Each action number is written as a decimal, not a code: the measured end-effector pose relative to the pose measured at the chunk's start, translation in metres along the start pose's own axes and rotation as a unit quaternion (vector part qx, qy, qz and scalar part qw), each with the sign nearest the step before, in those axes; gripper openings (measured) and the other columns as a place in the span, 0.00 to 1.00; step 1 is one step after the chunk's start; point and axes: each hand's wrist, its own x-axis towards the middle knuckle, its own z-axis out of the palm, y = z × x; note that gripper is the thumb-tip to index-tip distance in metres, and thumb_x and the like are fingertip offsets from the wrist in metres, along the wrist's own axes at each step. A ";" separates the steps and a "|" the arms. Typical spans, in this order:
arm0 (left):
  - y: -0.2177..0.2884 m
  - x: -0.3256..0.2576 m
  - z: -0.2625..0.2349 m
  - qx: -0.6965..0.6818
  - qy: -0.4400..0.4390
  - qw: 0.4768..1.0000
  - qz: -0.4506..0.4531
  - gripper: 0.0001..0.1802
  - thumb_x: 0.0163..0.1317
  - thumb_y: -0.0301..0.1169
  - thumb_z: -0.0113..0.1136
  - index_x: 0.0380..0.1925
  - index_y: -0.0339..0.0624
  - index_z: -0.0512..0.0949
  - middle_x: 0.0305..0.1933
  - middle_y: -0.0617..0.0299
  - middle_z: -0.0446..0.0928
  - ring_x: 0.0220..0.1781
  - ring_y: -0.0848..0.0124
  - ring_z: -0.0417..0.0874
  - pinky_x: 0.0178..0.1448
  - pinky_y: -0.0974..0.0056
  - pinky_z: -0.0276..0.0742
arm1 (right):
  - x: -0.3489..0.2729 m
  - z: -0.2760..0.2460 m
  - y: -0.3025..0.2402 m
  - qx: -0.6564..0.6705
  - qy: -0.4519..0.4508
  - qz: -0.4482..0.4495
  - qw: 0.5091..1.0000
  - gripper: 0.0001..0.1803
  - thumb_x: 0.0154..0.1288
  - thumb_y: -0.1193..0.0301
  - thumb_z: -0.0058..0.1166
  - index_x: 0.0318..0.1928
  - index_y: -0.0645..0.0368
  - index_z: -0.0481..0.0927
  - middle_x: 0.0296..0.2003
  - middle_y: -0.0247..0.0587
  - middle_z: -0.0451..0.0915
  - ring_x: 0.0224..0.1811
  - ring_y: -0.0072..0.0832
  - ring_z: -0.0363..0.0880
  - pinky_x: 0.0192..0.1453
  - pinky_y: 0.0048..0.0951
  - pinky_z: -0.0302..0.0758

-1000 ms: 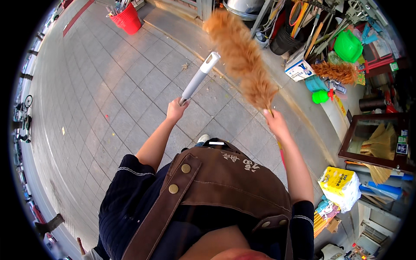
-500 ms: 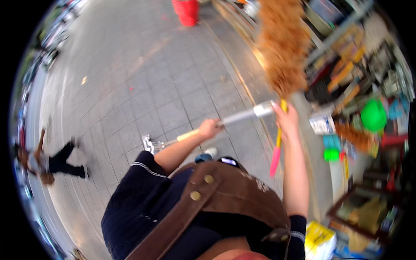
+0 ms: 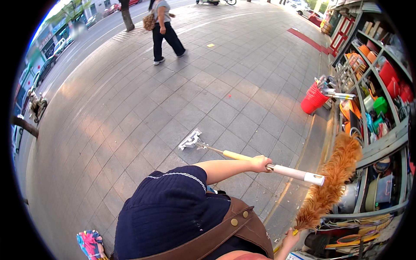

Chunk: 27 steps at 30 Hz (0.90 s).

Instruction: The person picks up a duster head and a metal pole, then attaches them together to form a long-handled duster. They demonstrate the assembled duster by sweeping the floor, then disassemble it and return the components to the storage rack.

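- Head view: the left hand (image 3: 260, 163) is closed round the shaft of a long-handled mop (image 3: 251, 158), fingers wrapped fully about it where the yellow-tan section meets the white grip.
- Outward from that grasp, to the person's left, the shaft runs down to a flat white mop head (image 3: 190, 140) that rests on the grey paving (image 3: 143, 108).
- On the other side of the grasp, the white handle end sticks out to the person's right and crosses in front of the feathers of a brown feather duster (image 3: 333, 182).
- The right hand (image 3: 289, 237) sits low in the picture and is shut on the yellow stick of the duster; the plume rises up and away from that fist toward the metal shelving (image 3: 381, 147).
- The two hands are well apart, the left one higher and further forward.
- Beyond the mop's handle end, the shelves hold coloured plastic wares, and a red bucket (image 3: 313, 100) with tools stands on the paving beside them.
- Far beyond the mop head, a person in dark trousers (image 3: 166, 30) walks across the paving.
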 end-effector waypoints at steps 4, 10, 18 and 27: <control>0.002 -0.004 -0.023 -0.013 0.045 0.999 -0.016 0.20 0.49 0.46 0.63 0.32 0.42 0.75 0.29 0.52 0.78 0.35 0.54 0.80 0.39 0.55 0.74 | -0.015 -0.002 -0.031 0.142 -0.032 0.053 0.988 0.17 0.67 0.59 0.43 0.34 0.62 0.70 0.14 0.30 0.62 0.11 0.18 0.58 0.12 0.20 0.55; 0.012 0.008 -0.008 0.055 -0.017 0.997 -0.041 0.19 0.50 0.45 0.63 0.37 0.47 0.76 0.32 0.53 0.79 0.37 0.55 0.80 0.40 0.55 0.75 | -0.034 0.039 -0.021 -0.104 0.028 -0.131 0.986 0.21 0.69 0.60 0.37 0.30 0.67 0.71 0.20 0.39 0.69 0.22 0.26 0.66 0.25 0.30 0.65; 0.009 0.014 0.026 0.037 -0.019 0.998 -0.044 0.18 0.52 0.43 0.63 0.34 0.41 0.75 0.30 0.51 0.77 0.34 0.59 0.79 0.39 0.58 0.72 | -0.067 -0.025 0.002 -0.091 -0.004 0.015 0.996 0.20 0.66 0.59 0.44 0.29 0.65 0.73 0.14 0.44 0.71 0.17 0.32 0.72 0.23 0.34 0.66; -0.011 0.028 0.074 0.042 -0.062 0.997 0.000 0.19 0.53 0.43 0.63 0.38 0.41 0.76 0.29 0.55 0.78 0.32 0.66 0.78 0.39 0.61 0.72 | -0.135 -0.017 0.049 -0.338 -0.130 0.104 0.926 0.18 0.64 0.60 0.46 0.37 0.66 0.71 0.30 0.62 0.77 0.36 0.56 0.75 0.39 0.50 0.71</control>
